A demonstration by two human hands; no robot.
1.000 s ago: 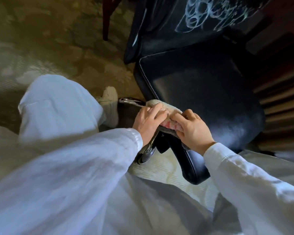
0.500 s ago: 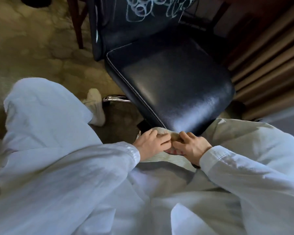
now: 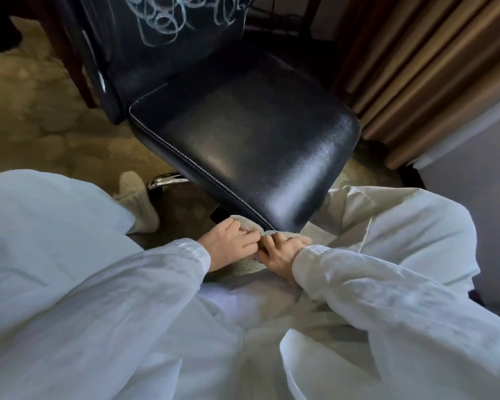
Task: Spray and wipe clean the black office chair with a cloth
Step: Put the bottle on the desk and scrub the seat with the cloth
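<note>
The black office chair [image 3: 251,140] stands in front of me, its shiny leather seat tilted toward my lap and its backrest marked with white scribbles [image 3: 171,15]. A beige cloth [image 3: 247,225] is bunched just below the seat's front corner. My left hand [image 3: 228,243] grips the cloth from the left with curled fingers. My right hand [image 3: 280,252] grips it from the right, fingertips meeting the left hand's. Most of the cloth is hidden between the hands. No spray bottle is in view.
My knees in white trousers flank the chair; a white-socked foot [image 3: 139,203] rests beside a chrome base leg [image 3: 168,179]. Brown curtains [image 3: 433,70] hang at the right, a dark wooden leg [image 3: 70,53] stands at the left, on patterned carpet [image 3: 26,111].
The view has shifted so the chair seat sits more central. Both hands with the cloth have come off the seat's side edge down to just below the front corner, nearer my lap.
</note>
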